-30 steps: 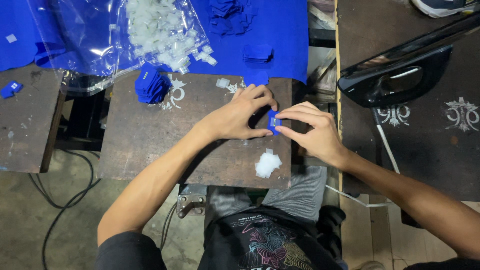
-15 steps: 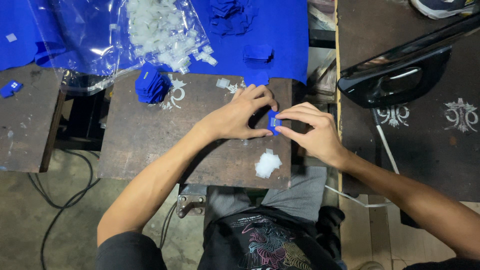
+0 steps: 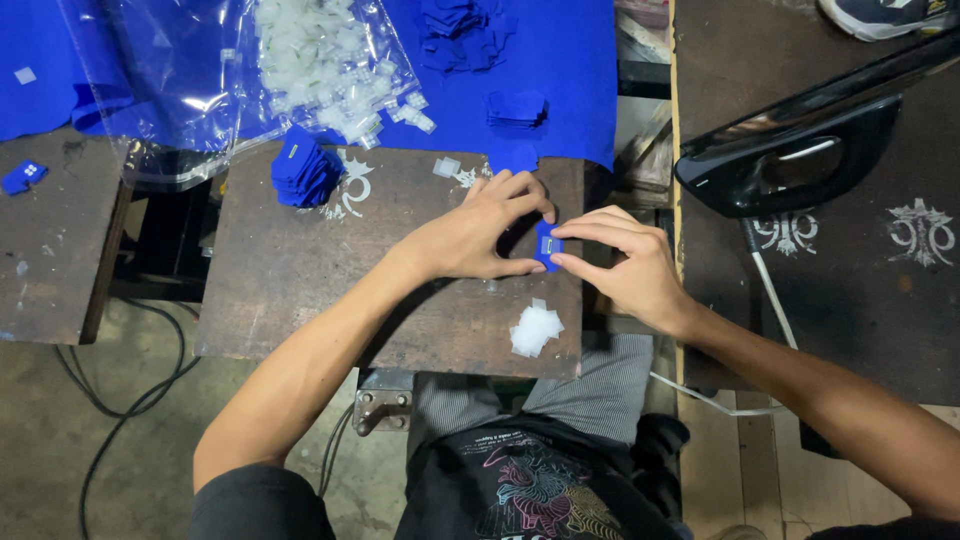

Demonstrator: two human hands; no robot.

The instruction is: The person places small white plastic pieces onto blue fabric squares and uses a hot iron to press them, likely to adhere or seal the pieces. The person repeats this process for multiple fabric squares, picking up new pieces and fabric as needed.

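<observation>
Both hands [image 3: 548,245] pinch one small blue tab [image 3: 545,246].

A clear plastic bag [image 3: 300,60] of white pieces lies on blue cloth [image 3: 560,60]. Just below it sits a stack of blue patches [image 3: 303,172]. A black iron [image 3: 800,150], or so it seems, rests far right.

Small patch [image 3: 545,245] sat between left hand [image 3: 480,235] and right hand [image 3: 625,265] on tabletop [image 3: 290,290]. Pile of clear pieces [image 3: 535,328] lay nearer the person; patch stack [image 3: 303,170] far-left; iron [image 3: 800,150] right.
</observation>
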